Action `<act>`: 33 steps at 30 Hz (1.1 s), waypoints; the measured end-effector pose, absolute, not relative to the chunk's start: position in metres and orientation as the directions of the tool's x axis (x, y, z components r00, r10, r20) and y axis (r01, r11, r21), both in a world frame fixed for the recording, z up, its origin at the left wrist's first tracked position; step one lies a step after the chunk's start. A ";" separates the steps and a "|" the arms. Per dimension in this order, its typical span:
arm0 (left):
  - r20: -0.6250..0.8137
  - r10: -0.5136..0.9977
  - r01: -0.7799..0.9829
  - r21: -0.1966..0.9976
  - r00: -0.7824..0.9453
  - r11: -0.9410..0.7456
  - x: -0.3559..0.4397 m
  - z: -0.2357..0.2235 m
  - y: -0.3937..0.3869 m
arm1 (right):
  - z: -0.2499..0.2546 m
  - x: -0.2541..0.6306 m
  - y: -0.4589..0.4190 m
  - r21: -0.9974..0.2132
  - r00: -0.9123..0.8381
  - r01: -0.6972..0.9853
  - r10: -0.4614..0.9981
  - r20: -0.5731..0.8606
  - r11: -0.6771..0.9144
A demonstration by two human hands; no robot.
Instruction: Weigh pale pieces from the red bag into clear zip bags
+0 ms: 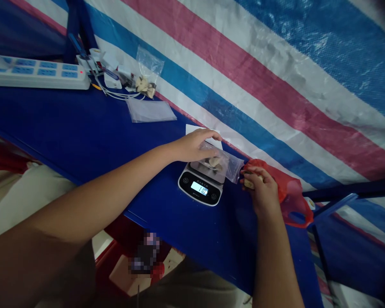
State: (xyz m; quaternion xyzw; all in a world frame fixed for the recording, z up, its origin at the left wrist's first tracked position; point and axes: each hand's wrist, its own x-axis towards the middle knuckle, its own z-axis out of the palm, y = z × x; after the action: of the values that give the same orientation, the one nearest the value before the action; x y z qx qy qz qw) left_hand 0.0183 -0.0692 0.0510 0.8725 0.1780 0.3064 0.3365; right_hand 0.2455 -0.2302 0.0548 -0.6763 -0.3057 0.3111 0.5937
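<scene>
A small digital kitchen scale [200, 188] lies on the blue table, its lit display reading what looks like 110. On its plate rests a clear plastic bag [232, 164] with some pale, dried-looking pieces [214, 162] inside. My left hand [200, 145] is over the bag, thumb and fingers apart, at or just above the plastic; I cannot tell whether it touches. Right of the scale, my right hand [259, 184] pinches one or more pale beige pieces [248, 182]. Directly behind that hand is a crumpled red plastic bag [291, 194].
A white power strip [64, 79] lies at the back left, beside chargers and cables. A filled clear bag [145, 85] and a stack of flat clear bags [152, 111] are nearby. A striped tarpaulin [244, 72] rises along the table's back edge.
</scene>
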 end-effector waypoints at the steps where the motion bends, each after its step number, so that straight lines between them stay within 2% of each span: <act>1: 0.390 0.463 0.104 0.666 0.796 -0.739 0.017 0.053 -0.072 | 0.057 0.248 -0.233 -0.988 0.582 0.070 0.810 -0.070 -0.136; 5: 0.292 0.323 0.133 0.522 0.900 -0.842 0.020 0.054 -0.084 | 0.062 0.255 -0.239 -0.976 0.501 0.102 0.858 -0.115 -0.191; 12: 0.297 0.219 0.113 0.337 0.929 -0.935 0.033 0.052 -0.089 | 0.061 0.254 -0.238 -0.942 0.500 0.183 0.852 -0.158 -0.282; 15: 0.220 0.185 0.136 0.220 0.958 -0.966 0.039 0.061 -0.094 | 0.061 0.259 -0.239 -0.924 0.484 0.225 0.858 -0.169 -0.309; 17: 0.142 0.185 0.158 0.185 0.972 -0.970 0.045 0.071 -0.096 | 0.061 0.263 -0.240 -0.921 0.488 0.235 0.857 -0.165 -0.311; 21: -0.033 0.192 0.194 0.240 0.981 -0.951 0.057 0.097 -0.094 | 0.060 0.267 -0.241 -0.912 0.504 0.243 0.847 -0.171 -0.329; 24: -0.113 0.189 0.216 0.311 0.975 -0.926 0.063 0.114 -0.086 | 0.063 0.268 -0.243 -0.918 0.476 0.229 0.860 -0.184 -0.323; 26: -0.131 0.190 0.224 0.339 0.973 -0.914 0.064 0.123 -0.081 | 0.065 0.267 -0.245 -0.938 0.440 0.224 0.886 -0.145 -0.264; 30: -0.138 0.153 0.195 0.385 0.979 -0.902 0.065 0.133 -0.080 | 0.069 0.262 -0.247 -0.969 0.427 0.234 0.904 0.034 -0.074; 33: -0.138 0.127 0.174 0.412 0.982 -0.894 0.063 0.134 -0.083 | 0.071 0.259 -0.251 -0.969 0.313 0.230 0.950 -0.012 -0.088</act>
State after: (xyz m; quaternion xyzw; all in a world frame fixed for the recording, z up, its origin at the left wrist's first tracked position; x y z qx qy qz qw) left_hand 0.0633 -0.0831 0.1339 0.9718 0.0775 -0.0538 0.2163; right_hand 0.2586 -0.2505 0.0711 -0.6418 -0.4594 0.3638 0.4946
